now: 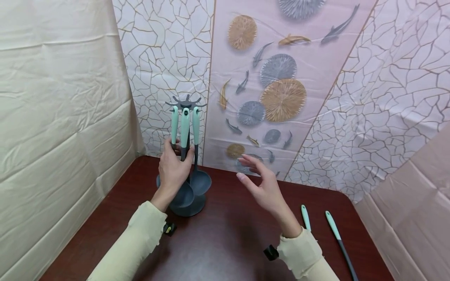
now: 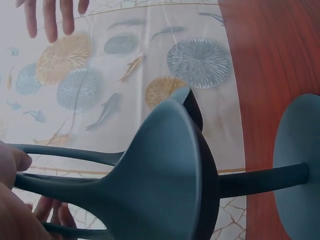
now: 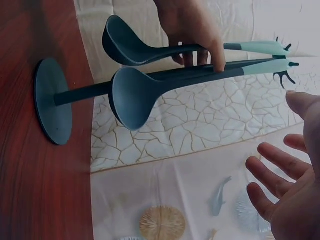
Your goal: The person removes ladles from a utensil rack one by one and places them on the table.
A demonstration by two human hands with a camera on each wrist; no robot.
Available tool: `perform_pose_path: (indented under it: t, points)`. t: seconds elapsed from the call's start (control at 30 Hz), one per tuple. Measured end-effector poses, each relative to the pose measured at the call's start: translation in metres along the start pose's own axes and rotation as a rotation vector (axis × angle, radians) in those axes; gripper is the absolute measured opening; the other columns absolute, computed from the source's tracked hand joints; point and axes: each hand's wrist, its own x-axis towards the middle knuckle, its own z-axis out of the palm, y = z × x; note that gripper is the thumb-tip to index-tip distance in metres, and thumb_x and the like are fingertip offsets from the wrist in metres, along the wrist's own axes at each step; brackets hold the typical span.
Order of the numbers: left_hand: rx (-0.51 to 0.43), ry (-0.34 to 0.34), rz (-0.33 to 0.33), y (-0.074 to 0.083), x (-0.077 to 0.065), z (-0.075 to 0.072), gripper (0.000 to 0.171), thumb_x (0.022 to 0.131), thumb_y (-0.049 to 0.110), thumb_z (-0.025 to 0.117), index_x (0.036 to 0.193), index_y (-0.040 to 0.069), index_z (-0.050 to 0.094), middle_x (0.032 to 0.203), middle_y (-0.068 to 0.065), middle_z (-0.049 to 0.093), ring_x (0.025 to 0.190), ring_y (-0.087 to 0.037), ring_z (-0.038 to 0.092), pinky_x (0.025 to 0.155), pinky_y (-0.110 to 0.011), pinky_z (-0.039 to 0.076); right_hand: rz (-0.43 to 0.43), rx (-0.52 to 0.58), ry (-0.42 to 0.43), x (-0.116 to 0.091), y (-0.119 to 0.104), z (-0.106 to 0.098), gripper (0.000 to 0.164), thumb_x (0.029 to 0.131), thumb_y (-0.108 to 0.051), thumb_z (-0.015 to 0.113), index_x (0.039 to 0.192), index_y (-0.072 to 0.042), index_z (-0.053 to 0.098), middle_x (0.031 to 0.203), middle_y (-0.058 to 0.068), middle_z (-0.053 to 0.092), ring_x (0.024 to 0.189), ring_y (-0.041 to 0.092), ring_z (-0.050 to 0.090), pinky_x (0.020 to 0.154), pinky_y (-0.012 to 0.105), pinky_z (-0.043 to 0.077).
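Note:
My left hand grips the dark shaft of the front ladle, close to the pole of a dark utensil stand. That ladle has a mint-green handle and hangs bowl down. To its right hangs another ladle, and a third mint-handled utensil is mostly hidden behind the hand. In the right wrist view, the fingers wrap the front ladle's shaft beside the second ladle. My right hand is raised to the right of the stand, fingers spread and holding nothing.
Two mint-handled utensils lie on the dark red table at right: one handle partly behind the right sleeve, and another long utensil running toward the front edge. Hooks fan out atop the stand. Patterned cloth hangs behind the table.

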Motion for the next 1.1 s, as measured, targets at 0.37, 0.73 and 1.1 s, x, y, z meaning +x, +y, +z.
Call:
perform_pose_path:
  t: [0.37,0.73,1.1]
  points:
    - [-0.038,-0.229,0.02,0.002,0.001,-0.02,0.074,0.101,0.037,0.07,0.158,0.007,0.035,0.134,-0.013,0.061,0.115,-0.032,0.064,0.093,-0.053,0.055,-0.011,-0.004,-0.009,0.004,0.0,0.014,0.055,0.099,-0.006,0.074,0.15,-0.014,0.057,0.14,0.004,0.068,0.129,0.027,0.064,0.108,0.055,0.048]
    - [-0.005,-0.417,0.07,-0.005,0.01,-0.038,0.072,0.101,0.046,0.069,0.156,0.013,0.036,0.127,-0.013,0.059,0.105,-0.032,0.063,0.089,-0.053,0.054,0.023,0.013,-0.02,0.007,-0.002,0.024,0.056,0.1,-0.012,0.075,0.152,-0.02,0.056,0.14,0.001,0.068,0.131,0.021,0.062,0.111,0.052,0.046]
    - [-0.045,-0.436,0.039,-0.007,0.008,-0.038,0.065,0.101,0.052,0.068,0.147,0.015,0.043,0.132,-0.013,0.063,0.115,-0.032,0.066,0.093,-0.055,0.059,-0.005,0.042,-0.037,0.018,-0.006,0.031,0.054,0.103,-0.021,0.073,0.153,-0.027,0.054,0.143,-0.004,0.066,0.132,0.017,0.061,0.111,0.048,0.046]
